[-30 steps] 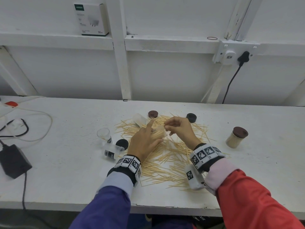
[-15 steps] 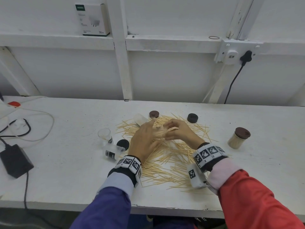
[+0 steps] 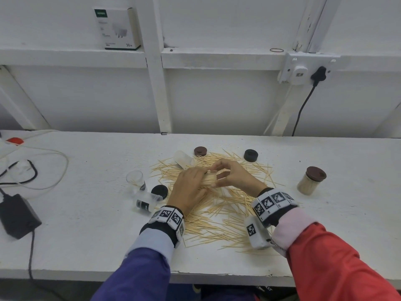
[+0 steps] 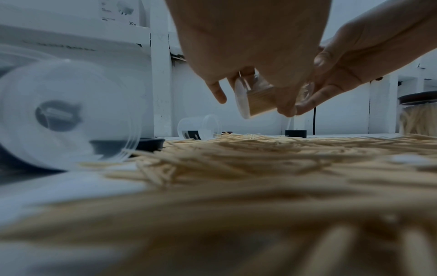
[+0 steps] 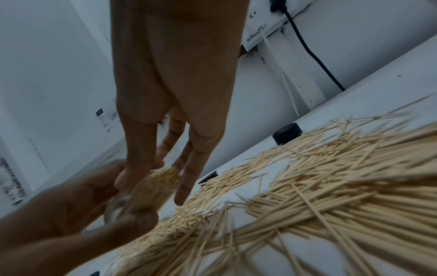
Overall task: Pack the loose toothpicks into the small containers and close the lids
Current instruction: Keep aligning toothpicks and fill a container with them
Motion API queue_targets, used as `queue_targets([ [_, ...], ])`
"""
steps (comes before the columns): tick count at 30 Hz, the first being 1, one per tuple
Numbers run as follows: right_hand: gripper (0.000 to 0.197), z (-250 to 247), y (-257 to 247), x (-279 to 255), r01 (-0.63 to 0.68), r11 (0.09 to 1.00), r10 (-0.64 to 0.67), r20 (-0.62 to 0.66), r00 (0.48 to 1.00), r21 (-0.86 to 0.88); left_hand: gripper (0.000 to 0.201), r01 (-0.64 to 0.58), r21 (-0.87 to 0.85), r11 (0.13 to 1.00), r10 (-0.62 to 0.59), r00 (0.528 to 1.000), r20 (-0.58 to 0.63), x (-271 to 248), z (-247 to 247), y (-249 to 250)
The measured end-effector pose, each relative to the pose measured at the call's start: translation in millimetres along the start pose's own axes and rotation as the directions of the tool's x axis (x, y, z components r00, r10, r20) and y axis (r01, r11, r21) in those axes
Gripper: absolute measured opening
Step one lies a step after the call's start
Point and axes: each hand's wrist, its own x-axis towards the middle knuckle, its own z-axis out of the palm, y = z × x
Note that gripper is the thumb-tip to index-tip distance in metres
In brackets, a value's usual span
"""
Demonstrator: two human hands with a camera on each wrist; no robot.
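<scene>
Toothpick container (image 3: 209,178) (mostly hidden) gripped by left hand (image 3: 189,186); right hand (image 3: 235,178) fingers its mouth.

left hand (image 3: 191,187) grip curled closed, right hand (image 3: 235,177) fingertips pinching

A plain workshop or utility room is showing here: a white-painted worktop (image 3: 86,224) is running along a white framed wall, a wall socket (image 3: 300,69) is carrying a black plug, and a power adapter (image 3: 17,216) is lying among cables.
</scene>
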Motion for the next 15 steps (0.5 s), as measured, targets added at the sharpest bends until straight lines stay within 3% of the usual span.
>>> queue_targets([
  [4,0.032,-1.3,4.1,4.1,-0.026,0.999,0.025,0.003,1.000,0.040,0.051,0.046,0.062,0.997,-0.047,0.999,0.011,-0.3,1.7,-1.4],
  [7,0.025,-4.1,7.6,6.0,-0.053,0.969,0.029,-0.103,0.994,-0.242,0.051,0.100,0.094,0.991,-0.100,0.995,-0.004,-2.0,0.7,-2.4],
  [9,0.040,-5.4,9.9,5.4,-0.085,0.869,0.058,-0.071,0.996,-0.487,0.052,0.108,0.101,0.989,-0.109,0.994,-0.005,-2.4,0.5,-2.7],
  [11,0.068,-5.3,13.3,3.7,-0.096,0.752,0.163,0.043,0.986,-0.652,0.052,0.108,0.105,0.989,-0.108,0.994,-0.001,-2.1,0.4,-2.8],
  [13,0.093,-4.3,17.3,1.7,-0.067,0.658,0.264,0.147,0.953,-0.750,0.051,0.108,0.108,0.988,-0.109,0.994,0.005,-2.0,0.6,-2.4],
  [15,0.105,-2.9,21.4,1.2,-0.053,0.610,0.310,0.177,0.934,-0.791,0.051,0.107,0.107,0.988,-0.109,0.994,0.010,-2.0,0.2,-2.2],
])
